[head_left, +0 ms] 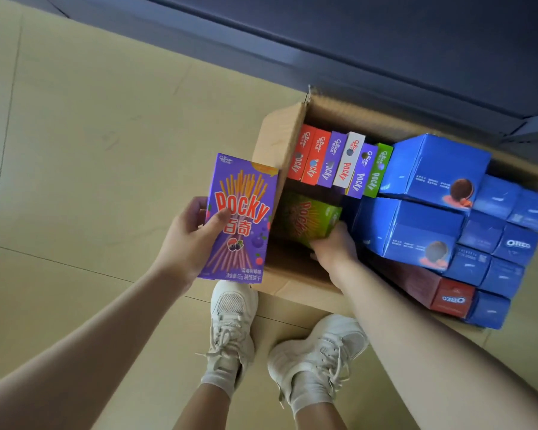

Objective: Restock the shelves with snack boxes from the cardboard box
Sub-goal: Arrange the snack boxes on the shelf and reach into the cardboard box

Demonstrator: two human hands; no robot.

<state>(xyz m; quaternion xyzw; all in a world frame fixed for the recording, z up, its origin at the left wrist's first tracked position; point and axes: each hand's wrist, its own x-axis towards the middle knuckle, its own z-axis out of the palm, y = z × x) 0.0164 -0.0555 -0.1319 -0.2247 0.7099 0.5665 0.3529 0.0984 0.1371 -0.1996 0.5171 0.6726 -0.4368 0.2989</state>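
A: Where's the flat purple Pocky carton with the berry picture?

B: Out of the open brown cardboard box, held just to its left above the pale tiled floor. The left hand grasps it, thumb across the printed face and fingers behind.

A: Which way does it point?

B: Its long axis runs roughly away from the person, the top edge at the far end and leaning a little left, the printed face up toward the camera.

A: And the right hand?

B: Down inside the box, fingers curled round a green Pocky carton lying tilted there. It looks to be lifting it.

A: How far along is the restocking?

B: Early, I'd judge. A row of upright Pocky cartons, red, purple, white and green, stands along the far wall, and blue Oreo boxes and one red Oreo box pile up on the right. The dark blue shelf unit sits beyond; I cannot see any stock on it from here.
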